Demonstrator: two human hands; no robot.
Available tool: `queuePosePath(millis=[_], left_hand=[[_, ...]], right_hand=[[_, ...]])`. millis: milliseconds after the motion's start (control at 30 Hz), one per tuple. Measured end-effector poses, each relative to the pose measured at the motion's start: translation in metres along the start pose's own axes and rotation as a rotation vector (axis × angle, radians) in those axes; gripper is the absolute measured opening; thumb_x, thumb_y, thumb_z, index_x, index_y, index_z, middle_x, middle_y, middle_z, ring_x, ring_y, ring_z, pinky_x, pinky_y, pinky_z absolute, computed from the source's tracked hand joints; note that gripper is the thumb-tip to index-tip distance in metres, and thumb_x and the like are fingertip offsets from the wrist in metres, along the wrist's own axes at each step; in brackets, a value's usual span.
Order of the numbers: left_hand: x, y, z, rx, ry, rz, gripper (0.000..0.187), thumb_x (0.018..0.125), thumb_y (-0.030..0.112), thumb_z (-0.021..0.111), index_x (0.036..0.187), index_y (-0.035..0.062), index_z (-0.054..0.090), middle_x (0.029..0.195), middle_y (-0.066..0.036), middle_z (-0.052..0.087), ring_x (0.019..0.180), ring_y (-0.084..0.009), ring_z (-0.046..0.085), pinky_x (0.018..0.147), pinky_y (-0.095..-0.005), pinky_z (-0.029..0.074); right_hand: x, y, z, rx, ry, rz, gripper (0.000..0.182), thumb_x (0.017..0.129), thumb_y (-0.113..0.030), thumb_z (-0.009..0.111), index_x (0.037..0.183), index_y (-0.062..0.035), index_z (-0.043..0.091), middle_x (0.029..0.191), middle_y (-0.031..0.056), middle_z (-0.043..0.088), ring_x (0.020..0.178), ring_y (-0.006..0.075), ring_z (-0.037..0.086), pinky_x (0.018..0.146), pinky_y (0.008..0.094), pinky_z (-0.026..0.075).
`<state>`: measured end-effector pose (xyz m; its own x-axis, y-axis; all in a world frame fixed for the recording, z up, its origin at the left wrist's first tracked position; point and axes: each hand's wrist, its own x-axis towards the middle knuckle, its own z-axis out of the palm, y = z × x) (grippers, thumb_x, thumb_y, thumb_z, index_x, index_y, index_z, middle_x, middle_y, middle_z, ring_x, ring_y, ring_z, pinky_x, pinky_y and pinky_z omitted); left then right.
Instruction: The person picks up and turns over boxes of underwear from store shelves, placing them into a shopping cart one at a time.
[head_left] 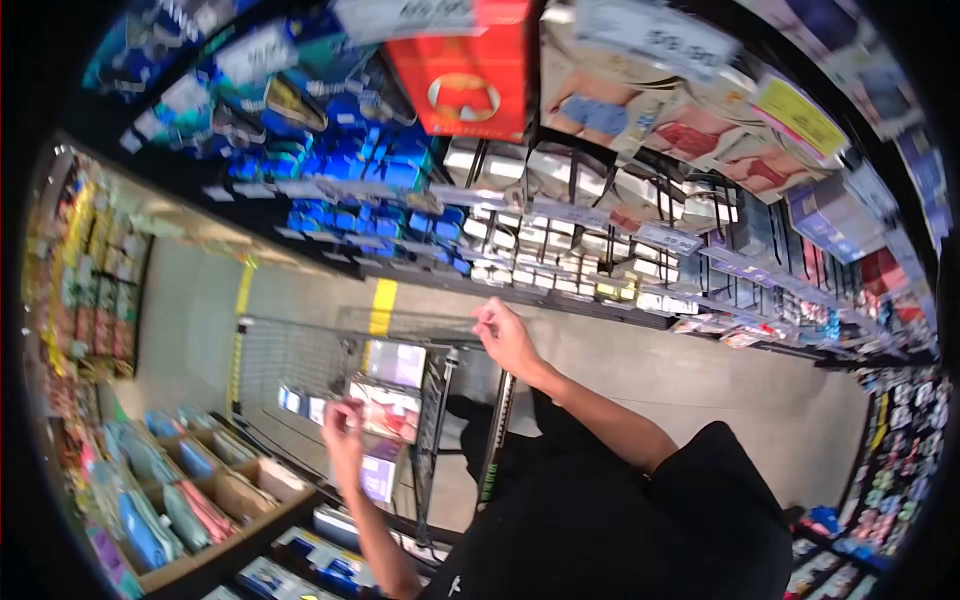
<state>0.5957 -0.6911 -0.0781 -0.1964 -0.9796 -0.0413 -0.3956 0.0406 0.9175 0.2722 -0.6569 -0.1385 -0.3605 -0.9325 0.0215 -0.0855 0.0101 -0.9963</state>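
Observation:
My left hand (343, 425) is raised over the shopping cart (290, 350), its fingers loosely curled and apart with nothing seen in them. Below and beside it, several flat packages lie in the cart: one with a red underwear picture (388, 410), a white-and-purple pack (397, 362), and another purple-and-white pack (377, 478). Small blue-and-white packs (295, 400) sit further left. My right hand (502, 335) hovers above the far end of the cart's handle (497, 440), fingers bent, slightly apart and holding nothing visible.
Racks of hanging packs, blue ones (370, 155) and boxed underwear (590, 105), line the aisle ahead. A bin with folded clothes (190, 510) stands at lower left. More shelves (100, 290) rise at far left, and hanging small goods (900, 460) at right.

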Motion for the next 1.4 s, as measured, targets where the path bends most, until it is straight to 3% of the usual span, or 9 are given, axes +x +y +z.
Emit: queuePosePath(millis=[133,233,500,600,767,867,967,1133,1400], left_hand=[[-0.059,0.019,0.058,-0.224,0.06,-0.102,0.018,0.084,0.004,0.067,0.08,0.0071,0.05,0.088,-0.005,0.065,0.075,-0.0087,0.056,0.065,-0.0232,0.043],[-0.08,0.018,0.09,-0.437,0.064,-0.124,0.014,0.082,-0.008,0.061,0.082,0.0027,0.051,0.097,-0.012,0.064,0.088,-0.0192,0.064,0.083,-0.0327,0.053],[-0.091,0.021,0.132,-0.402,-0.046,-0.052,0.011,0.089,-0.005,0.057,0.087,0.0025,0.049,0.101,-0.013,0.064,0.087,-0.0186,0.065,0.08,-0.0299,0.051],[-0.092,0.019,0.139,-0.368,-0.012,-0.07,0.013,0.089,-0.006,0.055,0.084,0.003,0.047,0.099,-0.012,0.064,0.085,-0.017,0.064,0.077,-0.0272,0.05],[-0.105,0.038,0.145,-0.254,0.05,-0.051,0.015,0.088,-0.007,0.054,0.081,0.0026,0.046,0.094,-0.011,0.064,0.084,-0.0125,0.061,0.074,-0.025,0.049],[-0.117,0.04,0.142,-0.143,0.127,-0.019,0.009,0.086,-0.004,0.056,0.082,0.0009,0.05,0.085,-0.009,0.063,0.075,-0.0121,0.058,0.068,-0.0261,0.047],[-0.132,0.036,0.135,-0.046,0.201,-0.039,0.004,0.084,-0.001,0.058,0.087,-0.0005,0.055,0.074,-0.007,0.058,0.067,-0.0141,0.054,0.061,-0.0286,0.044],[-0.154,0.036,0.126,-0.053,0.259,-0.118,0.006,0.084,0.0,0.058,0.09,-0.0021,0.056,0.071,-0.007,0.056,0.065,-0.0146,0.053,0.06,-0.0292,0.044],[-0.159,0.031,0.126,-0.067,0.266,-0.159,0.008,0.087,0.002,0.059,0.093,-0.0028,0.056,0.074,-0.01,0.06,0.068,-0.0157,0.056,0.062,-0.0301,0.046]], right_hand=[[0.011,-0.016,-0.049,0.201,0.047,-0.084,0.018,0.085,0.012,0.051,0.087,-0.0037,0.042,0.107,0.0154,0.059,0.085,0.0182,0.064,0.075,0.0296,0.052],[0.017,-0.033,-0.099,0.311,0.125,-0.172,0.013,0.089,0.002,0.056,0.085,-0.0036,0.044,0.102,0.0145,0.061,0.082,0.0179,0.065,0.072,0.0298,0.052],[0.033,-0.104,-0.213,0.256,0.263,-0.244,0.013,0.088,0.007,0.049,0.097,0.0007,0.056,0.093,0.0088,0.065,0.082,0.0142,0.065,0.074,0.0259,0.051],[0.048,-0.127,-0.237,0.21,0.318,-0.327,0.009,0.093,-0.001,0.052,0.097,0.0026,0.06,0.091,0.0082,0.064,0.08,0.0134,0.064,0.074,0.027,0.051],[0.101,-0.11,-0.276,-0.066,0.439,-0.363,0.034,0.101,-0.027,0.048,0.112,0.0013,0.063,0.099,0.0105,0.067,0.085,0.0154,0.064,0.074,0.0281,0.051],[0.129,-0.112,-0.277,-0.172,0.48,-0.449,0.041,0.103,-0.032,0.041,0.118,0.0012,0.06,0.107,0.0128,0.066,0.096,0.0188,0.064,0.081,0.0321,0.051],[0.143,-0.115,-0.274,-0.514,0.579,-0.513,0.041,0.097,-0.027,0.056,0.126,0.0018,0.055,0.112,0.0126,0.064,0.1,0.0208,0.061,0.087,0.0313,0.048],[0.148,-0.121,-0.253,-0.384,0.494,-0.446,0.047,0.091,-0.014,0.065,0.13,0.0061,0.049,0.11,0.0151,0.064,0.096,0.0188,0.062,0.085,0.0303,0.048],[0.152,-0.134,-0.231,-0.457,0.524,-0.483,0.046,0.086,-0.023,0.073,0.115,0.0065,0.053,0.099,0.0136,0.064,0.089,0.0192,0.06,0.081,0.0311,0.048]])
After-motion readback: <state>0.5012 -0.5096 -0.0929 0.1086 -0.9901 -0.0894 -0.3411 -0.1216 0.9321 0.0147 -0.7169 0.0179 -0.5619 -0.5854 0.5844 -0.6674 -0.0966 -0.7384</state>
